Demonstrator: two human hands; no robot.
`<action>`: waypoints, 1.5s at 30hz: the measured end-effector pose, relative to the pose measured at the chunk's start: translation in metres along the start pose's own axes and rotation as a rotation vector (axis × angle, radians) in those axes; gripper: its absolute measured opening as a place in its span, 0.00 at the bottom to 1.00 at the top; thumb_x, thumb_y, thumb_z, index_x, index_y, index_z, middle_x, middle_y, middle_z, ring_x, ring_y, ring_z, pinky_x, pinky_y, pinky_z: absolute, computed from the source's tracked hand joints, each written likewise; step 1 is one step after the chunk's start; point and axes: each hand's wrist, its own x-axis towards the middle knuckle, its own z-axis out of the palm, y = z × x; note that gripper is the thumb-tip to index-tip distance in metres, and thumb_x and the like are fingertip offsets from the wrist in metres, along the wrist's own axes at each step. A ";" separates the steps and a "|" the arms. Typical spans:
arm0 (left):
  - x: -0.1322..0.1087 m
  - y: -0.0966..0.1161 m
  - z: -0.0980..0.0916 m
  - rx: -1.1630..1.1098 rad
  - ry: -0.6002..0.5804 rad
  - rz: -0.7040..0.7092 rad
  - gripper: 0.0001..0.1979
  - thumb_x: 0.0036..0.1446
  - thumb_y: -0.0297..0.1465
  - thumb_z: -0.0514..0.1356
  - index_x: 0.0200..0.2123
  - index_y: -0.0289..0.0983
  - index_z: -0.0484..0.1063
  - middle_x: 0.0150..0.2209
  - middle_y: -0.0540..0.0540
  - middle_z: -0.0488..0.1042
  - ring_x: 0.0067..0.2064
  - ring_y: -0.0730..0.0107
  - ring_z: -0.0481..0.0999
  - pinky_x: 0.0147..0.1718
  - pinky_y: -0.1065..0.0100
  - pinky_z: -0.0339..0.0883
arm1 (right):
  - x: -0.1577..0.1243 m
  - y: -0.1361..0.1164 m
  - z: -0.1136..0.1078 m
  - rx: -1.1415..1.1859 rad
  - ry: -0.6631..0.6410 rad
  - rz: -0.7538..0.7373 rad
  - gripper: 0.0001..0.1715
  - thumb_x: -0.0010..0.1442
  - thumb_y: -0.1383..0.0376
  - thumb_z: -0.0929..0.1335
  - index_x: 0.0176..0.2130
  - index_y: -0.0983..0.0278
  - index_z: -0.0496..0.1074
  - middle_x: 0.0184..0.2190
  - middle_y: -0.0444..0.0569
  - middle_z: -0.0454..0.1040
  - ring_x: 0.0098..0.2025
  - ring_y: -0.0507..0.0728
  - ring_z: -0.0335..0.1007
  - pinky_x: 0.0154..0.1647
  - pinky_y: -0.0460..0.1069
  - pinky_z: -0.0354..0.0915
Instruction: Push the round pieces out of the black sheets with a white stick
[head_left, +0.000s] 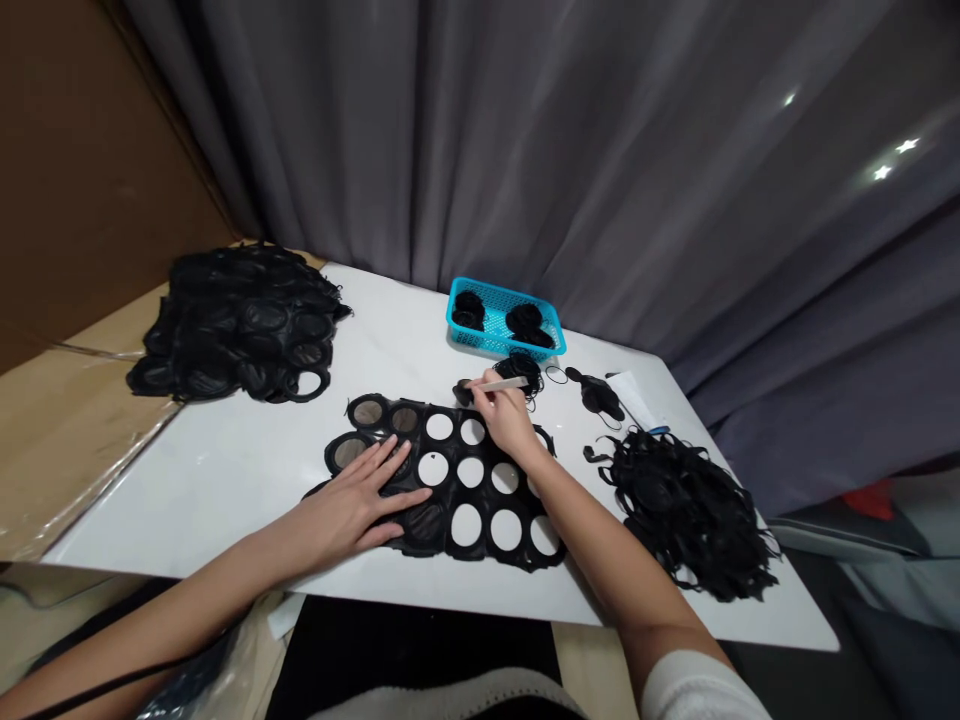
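A black sheet (pixel 487 490) with rows of round holes lies on the white table. Several holes at its left have dark, sheer discs (pixel 367 412) in them, while through others the white table shows. My left hand (pixel 360 500) rests flat on the sheet's left part, fingers spread, holding nothing. Above the sheet's far edge, my right hand (pixel 504 410) pinches slim, pale tweezers (pixel 506 384). By their tip is a small black round piece (pixel 463 392); whether it is gripped I cannot tell.
A blue basket (pixel 506 348) holding black round pieces stands at the back, with a pile of black rings (pixel 521 372) before it. Stacked black sheets (pixel 240 325) lie at left. A heap of black scraps (pixel 690 510) and a white paper (pixel 634 400) lie at right. A grey curtain (pixel 480 140) hangs behind.
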 end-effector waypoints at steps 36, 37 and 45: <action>0.002 -0.028 0.000 0.103 0.104 -0.206 0.26 0.72 0.46 0.49 0.67 0.43 0.64 0.66 0.41 0.67 0.61 0.51 0.67 0.56 0.54 0.60 | 0.015 -0.011 0.057 0.146 -0.486 -0.120 0.08 0.64 0.68 0.65 0.32 0.60 0.62 0.46 0.50 0.71 0.51 0.58 0.69 0.55 0.54 0.63; 0.002 -0.029 0.000 0.100 0.101 -0.208 0.26 0.72 0.46 0.49 0.67 0.43 0.64 0.66 0.41 0.67 0.61 0.51 0.67 0.56 0.54 0.60 | 0.016 -0.011 0.056 0.161 -0.507 -0.101 0.09 0.64 0.67 0.65 0.32 0.60 0.62 0.47 0.50 0.71 0.52 0.58 0.69 0.56 0.55 0.63; 0.001 -0.030 0.000 0.037 0.100 -0.209 0.25 0.71 0.45 0.51 0.66 0.44 0.65 0.59 0.40 0.72 0.59 0.49 0.68 0.56 0.52 0.62 | 0.020 -0.012 0.054 0.156 -0.553 -0.123 0.10 0.64 0.67 0.67 0.30 0.61 0.67 0.47 0.50 0.70 0.51 0.57 0.69 0.57 0.55 0.63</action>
